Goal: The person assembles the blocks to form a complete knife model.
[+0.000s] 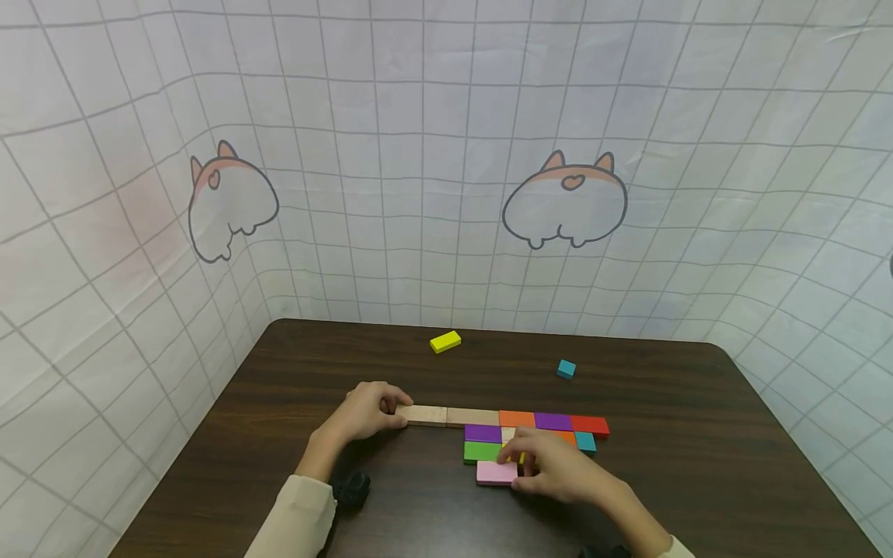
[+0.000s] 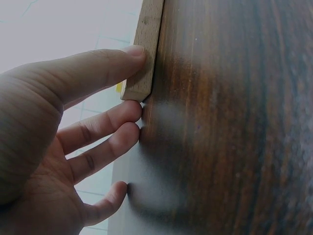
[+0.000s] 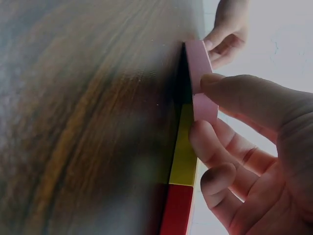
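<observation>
My left hand holds the left end of a plain wooden block; in the left wrist view its thumb lies along the block's side and two fingertips sit at its end. A second plain block continues that row, followed by an orange block. With thumb and fingers, my right hand pinches a pink block at its right end. The pink block lies along the front of the green block. Yellow and red blocks line up near it in the right wrist view.
Purple, red and blue blocks make up the rest of the flat layout. Farther back on the dark table lie a yellow block and a small blue block. A gridded white curtain surrounds the table.
</observation>
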Available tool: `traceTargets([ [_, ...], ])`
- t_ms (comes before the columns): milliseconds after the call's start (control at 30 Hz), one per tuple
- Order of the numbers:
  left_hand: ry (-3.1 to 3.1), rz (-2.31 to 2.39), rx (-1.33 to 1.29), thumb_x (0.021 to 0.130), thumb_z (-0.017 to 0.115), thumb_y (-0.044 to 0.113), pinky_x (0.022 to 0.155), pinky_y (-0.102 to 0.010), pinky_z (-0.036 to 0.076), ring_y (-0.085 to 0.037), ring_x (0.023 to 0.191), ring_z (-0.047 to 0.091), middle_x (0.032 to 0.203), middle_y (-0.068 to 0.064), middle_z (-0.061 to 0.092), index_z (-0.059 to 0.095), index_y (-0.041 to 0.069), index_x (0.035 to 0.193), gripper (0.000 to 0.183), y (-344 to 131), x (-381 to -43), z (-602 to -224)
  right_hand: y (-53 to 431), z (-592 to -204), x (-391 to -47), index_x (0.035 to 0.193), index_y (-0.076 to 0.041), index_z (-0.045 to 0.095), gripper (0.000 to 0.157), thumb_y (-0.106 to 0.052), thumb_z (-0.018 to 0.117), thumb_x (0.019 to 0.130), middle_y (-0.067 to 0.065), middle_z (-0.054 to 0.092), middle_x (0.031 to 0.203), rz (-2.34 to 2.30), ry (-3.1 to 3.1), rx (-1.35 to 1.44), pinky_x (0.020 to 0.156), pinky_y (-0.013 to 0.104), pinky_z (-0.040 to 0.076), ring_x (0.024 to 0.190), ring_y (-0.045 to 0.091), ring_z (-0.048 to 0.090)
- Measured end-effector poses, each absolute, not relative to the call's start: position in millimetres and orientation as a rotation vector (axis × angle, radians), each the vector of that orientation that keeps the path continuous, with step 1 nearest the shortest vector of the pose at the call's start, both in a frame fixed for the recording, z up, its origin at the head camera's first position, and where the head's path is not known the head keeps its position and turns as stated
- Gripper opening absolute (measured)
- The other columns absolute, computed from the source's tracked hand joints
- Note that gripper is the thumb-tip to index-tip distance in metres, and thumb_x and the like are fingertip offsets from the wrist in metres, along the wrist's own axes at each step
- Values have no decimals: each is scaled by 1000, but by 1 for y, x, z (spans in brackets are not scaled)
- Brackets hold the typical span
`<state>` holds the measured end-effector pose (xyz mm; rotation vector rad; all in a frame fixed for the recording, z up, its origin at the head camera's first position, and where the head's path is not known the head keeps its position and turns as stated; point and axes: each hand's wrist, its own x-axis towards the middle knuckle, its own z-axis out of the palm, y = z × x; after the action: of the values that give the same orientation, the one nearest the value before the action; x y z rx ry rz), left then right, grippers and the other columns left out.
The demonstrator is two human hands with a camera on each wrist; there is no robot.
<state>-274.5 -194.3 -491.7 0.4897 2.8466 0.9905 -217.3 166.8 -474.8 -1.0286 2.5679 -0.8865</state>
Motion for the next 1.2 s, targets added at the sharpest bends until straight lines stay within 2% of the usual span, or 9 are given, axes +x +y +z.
traceTargets([
  [400,2854,968,490,87,83,22,70,-34,39,-13,71,53,81,7,63,78,22,109,23,-194,-276,-492,157,-478,-222,106,-24,75,22,-21,83,85,-7,58,93,-786,2613,-974,64,20,47,68,1,52],
  [700,2865,951,473,86,84,23,73,-35,38,-12,71,52,81,8,62,79,25,108,22,-194,-276,-493,151,-476,-219,104,-21,74,23,-18,85,84,-7,57,91,-775,2628,-1035,63,19,45,65,-1,49],
  [1200,2859,951,460,87,83,24,76,-37,37,-11,72,53,82,9,62,78,27,109,23,-194,-276,-494,148,-474,-222,105,-22,74,23,-20,84,85,-7,58,94,-765,2606,-997,62,19,46,65,0,50],
])
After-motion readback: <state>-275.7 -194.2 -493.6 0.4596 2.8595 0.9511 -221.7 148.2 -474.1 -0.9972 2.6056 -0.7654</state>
